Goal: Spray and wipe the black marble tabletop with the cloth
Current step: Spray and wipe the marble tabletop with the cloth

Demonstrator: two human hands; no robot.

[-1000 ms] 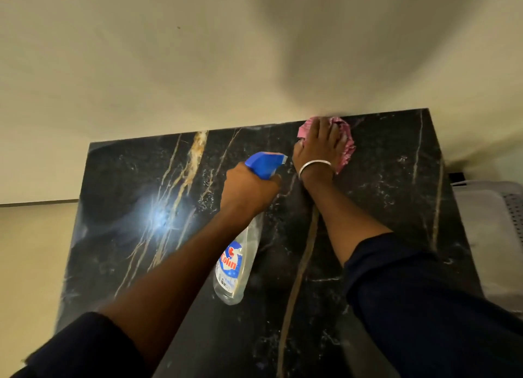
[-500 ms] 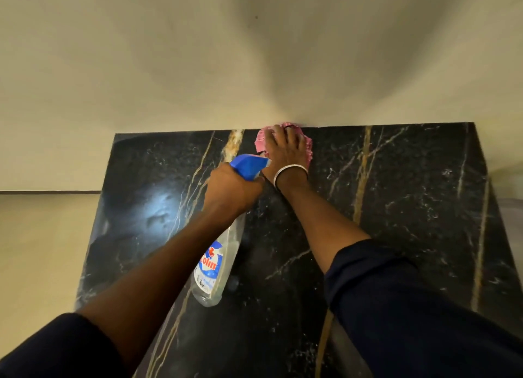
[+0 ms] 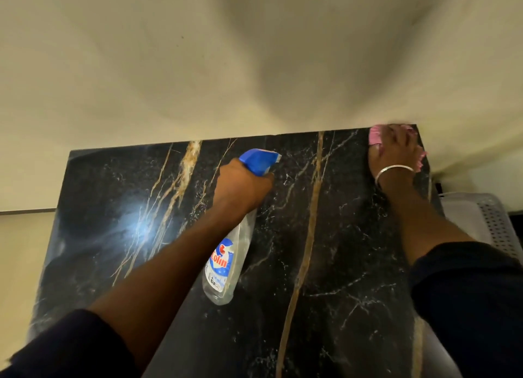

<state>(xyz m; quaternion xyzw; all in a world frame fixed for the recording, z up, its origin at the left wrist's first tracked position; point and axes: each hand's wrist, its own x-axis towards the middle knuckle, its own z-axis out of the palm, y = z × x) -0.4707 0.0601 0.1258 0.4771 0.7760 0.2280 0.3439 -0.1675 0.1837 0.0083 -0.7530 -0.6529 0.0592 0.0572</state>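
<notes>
Pink cloth (image 3: pixel 375 135) slid to far-right corner, right fingers (image 3: pixel 396 141) flat on it, left fingers (image 3: pixel 264 178) gripping spray bottle (image 3: pixel 229 261)

Tabletop (image 3: pixel 339 236): black marble, gold veins, light glare at 9 o'clock.
Left hand (image 3: pixel 243 188): grips spray bottle (image 3: pixel 229 267), blue head toward 1 o'clock.
Right hand (image 3: pixel 396 151): flat on pink cloth (image 3: pixel 375 135), slab's 1 o'clock corner.
Basket (image 3: pixel 492 222): white, perforated, off the 3 o'clock edge.
</notes>
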